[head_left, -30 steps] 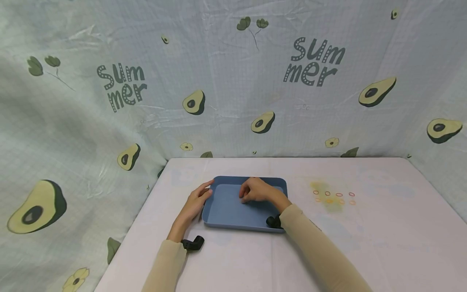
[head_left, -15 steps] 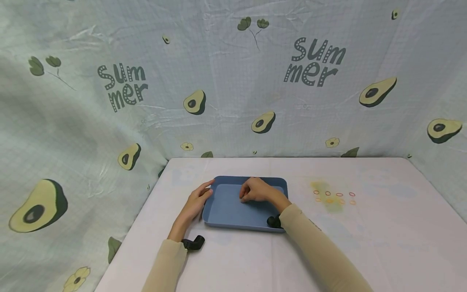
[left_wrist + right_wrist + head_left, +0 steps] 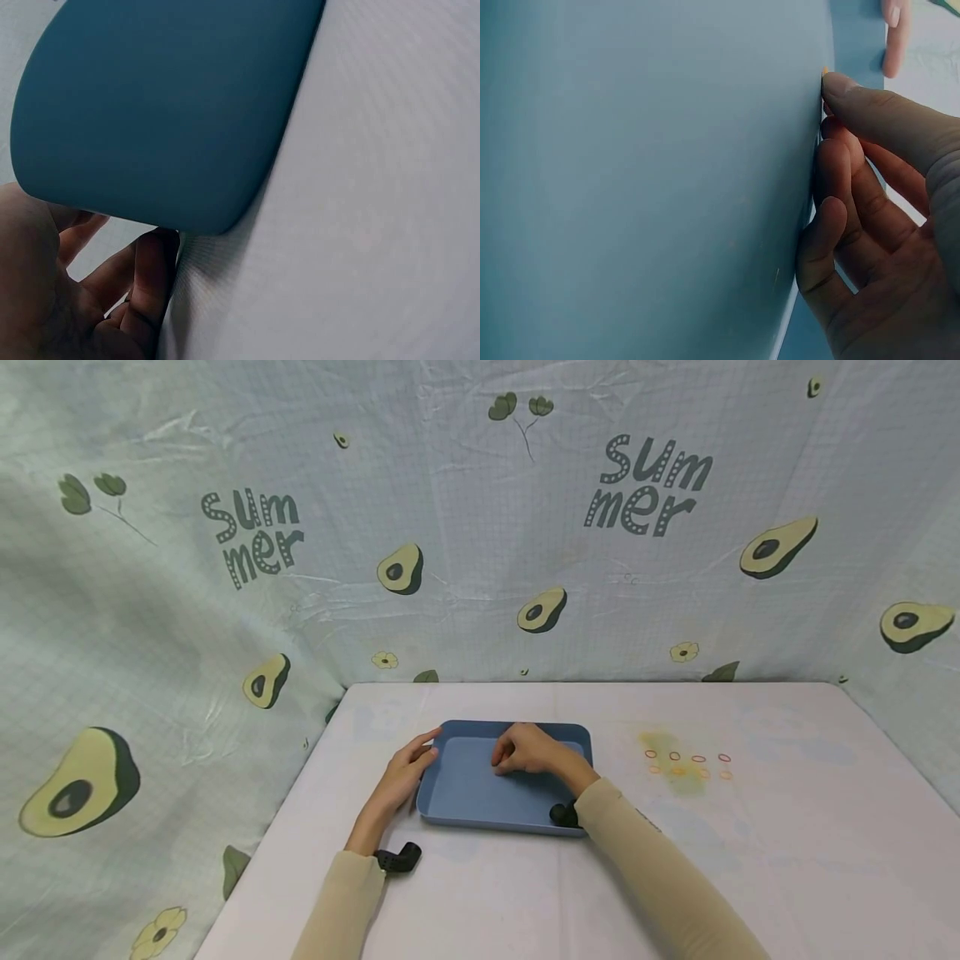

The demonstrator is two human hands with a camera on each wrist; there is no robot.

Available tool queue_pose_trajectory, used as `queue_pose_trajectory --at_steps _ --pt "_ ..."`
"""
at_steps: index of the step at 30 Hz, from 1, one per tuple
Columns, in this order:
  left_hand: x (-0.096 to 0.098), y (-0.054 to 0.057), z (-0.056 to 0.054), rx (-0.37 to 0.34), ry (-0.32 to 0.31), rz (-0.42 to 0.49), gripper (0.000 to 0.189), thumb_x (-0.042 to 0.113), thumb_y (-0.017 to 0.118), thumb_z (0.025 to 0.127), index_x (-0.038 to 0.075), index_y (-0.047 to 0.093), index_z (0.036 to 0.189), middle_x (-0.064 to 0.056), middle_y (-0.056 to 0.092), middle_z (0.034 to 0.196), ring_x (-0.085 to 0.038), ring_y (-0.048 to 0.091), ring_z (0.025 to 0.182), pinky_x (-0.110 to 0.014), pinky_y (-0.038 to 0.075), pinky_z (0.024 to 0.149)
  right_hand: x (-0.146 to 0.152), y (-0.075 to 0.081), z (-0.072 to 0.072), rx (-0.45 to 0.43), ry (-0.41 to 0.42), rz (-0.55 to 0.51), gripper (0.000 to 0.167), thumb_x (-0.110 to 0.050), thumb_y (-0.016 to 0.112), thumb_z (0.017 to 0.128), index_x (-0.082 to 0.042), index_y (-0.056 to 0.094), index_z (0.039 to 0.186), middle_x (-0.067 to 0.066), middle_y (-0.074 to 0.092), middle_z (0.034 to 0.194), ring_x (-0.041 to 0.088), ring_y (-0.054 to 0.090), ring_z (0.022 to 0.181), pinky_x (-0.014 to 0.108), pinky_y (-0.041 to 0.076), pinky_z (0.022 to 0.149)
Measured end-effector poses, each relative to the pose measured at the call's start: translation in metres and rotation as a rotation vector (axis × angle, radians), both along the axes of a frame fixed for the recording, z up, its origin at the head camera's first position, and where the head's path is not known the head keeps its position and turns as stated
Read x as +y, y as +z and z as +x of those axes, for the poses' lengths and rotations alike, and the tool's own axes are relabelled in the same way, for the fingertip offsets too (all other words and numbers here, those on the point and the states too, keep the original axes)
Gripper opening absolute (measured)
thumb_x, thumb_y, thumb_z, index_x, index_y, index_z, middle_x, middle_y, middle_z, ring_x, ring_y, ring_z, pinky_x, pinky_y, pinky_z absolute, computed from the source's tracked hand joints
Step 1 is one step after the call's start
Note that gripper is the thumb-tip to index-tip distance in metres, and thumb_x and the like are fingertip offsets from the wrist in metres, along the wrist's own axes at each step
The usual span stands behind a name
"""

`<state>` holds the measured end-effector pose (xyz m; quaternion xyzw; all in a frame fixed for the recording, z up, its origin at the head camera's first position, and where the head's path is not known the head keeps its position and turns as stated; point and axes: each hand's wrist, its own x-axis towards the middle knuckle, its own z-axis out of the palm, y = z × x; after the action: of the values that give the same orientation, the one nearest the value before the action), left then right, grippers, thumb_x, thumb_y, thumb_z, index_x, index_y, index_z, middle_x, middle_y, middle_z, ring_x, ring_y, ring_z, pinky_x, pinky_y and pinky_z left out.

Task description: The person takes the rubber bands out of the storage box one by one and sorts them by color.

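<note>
A shallow blue tray [image 3: 472, 785] lies on the table. My left hand [image 3: 401, 781] holds its left edge, thumb over the rim; in the left wrist view the bent fingers [image 3: 146, 281] are by the tray's outer wall [image 3: 165, 112]. My right hand [image 3: 528, 750] is over the tray's middle, fingertips low at its floor. The right wrist view shows the thumb [image 3: 889, 112] and forefinger pinching something small, of which only an orange tip [image 3: 825, 72] shows; the fingers hide the rest. Several small red rings [image 3: 674, 756] and orange rings [image 3: 678, 771] lie right of the tray.
The table [image 3: 480, 902] has a pale cloth with a yellowish print beneath the rings. A printed avocado curtain [image 3: 465, 510] stands behind it and at both sides. Black wrist cameras [image 3: 401, 858] are strapped to both wrists.
</note>
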<state>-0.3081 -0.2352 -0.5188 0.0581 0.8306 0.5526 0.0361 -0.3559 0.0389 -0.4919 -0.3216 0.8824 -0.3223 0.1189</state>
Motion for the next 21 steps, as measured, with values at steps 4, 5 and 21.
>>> queue_pose_trajectory --at_steps 4,5,21 --pt "0.0002 0.0002 0.0003 -0.002 0.003 -0.002 0.047 0.027 0.052 0.109 0.026 0.048 0.156 -0.009 0.044 0.164 -0.035 0.04 0.151 -0.057 0.035 0.122 0.0001 -0.0003 -0.0005 -0.004 -0.003 -0.002 0.006 -0.015 0.083 0.088 -0.012 0.082 0.093 -0.001 0.077 0.086 0.004 0.062 0.073 0.021 0.052 0.069" --pt "0.0002 0.0003 0.0004 -0.002 0.004 -0.001 0.047 0.027 0.053 0.109 0.026 0.048 0.156 -0.008 0.044 0.163 -0.035 0.041 0.151 -0.057 0.035 0.122 0.0001 -0.0008 -0.0008 -0.006 -0.005 -0.001 0.006 -0.015 0.083 0.087 -0.012 0.081 0.093 -0.001 0.076 0.086 0.004 0.062 0.073 0.021 0.052 0.069" --pt "0.0024 0.0019 -0.0003 -0.008 0.01 -0.002 0.046 0.029 0.053 0.109 0.028 0.049 0.155 -0.008 0.045 0.163 -0.034 0.041 0.151 -0.056 0.035 0.122 0.0007 -0.0006 -0.0034 0.0 0.005 -0.001 0.003 -0.015 0.083 0.087 -0.012 0.082 0.088 -0.001 0.077 0.084 0.005 0.061 0.071 0.021 0.051 0.065"
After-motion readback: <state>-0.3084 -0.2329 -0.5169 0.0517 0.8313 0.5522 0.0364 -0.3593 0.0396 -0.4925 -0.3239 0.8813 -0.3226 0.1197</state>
